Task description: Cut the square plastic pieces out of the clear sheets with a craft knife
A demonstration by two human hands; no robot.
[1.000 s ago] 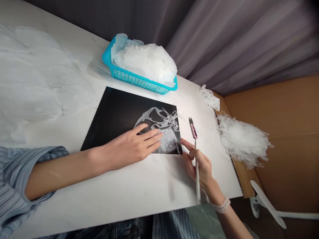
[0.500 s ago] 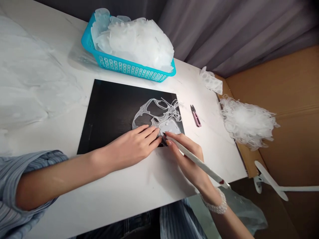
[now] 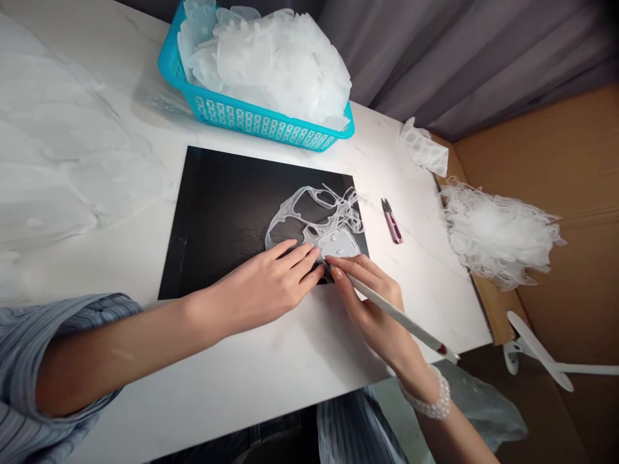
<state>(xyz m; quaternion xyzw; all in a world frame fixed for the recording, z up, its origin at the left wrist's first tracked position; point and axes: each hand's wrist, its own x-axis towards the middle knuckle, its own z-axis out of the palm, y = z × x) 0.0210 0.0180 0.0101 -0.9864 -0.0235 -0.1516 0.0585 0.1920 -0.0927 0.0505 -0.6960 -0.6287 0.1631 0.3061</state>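
Observation:
A translucent silicone sheet (image 3: 290, 207) with large cut-out openings and stringy strips lies on the right part of a black mat (image 3: 220, 212). Its near edge is pressed by my left hand (image 3: 271, 283), whose fingers lie flat and slightly apart. My right hand (image 3: 370, 296) grips a slim white pen-like tool (image 3: 401, 317) close to its dark tip. That tip meets the sheet just below a pale rounded panel (image 3: 338, 243) with small raised bumps, right beside my left fingertips. Exactly what the tip touches is hidden by my fingers.
A blue basket (image 3: 261, 125) heaped with translucent pieces stands behind the mat. Pink thread snips (image 3: 392, 222) lie to the right. Stringy white scraps (image 3: 500, 232) hang at the table's right edge by a cardboard box (image 3: 546, 154). Large translucent sheets (image 3: 62, 148) cover the left side.
The whole view has shifted slightly, so things sit a little farther right. My hands keep nearly the same places on the sheet, and the tool stays in my right hand.

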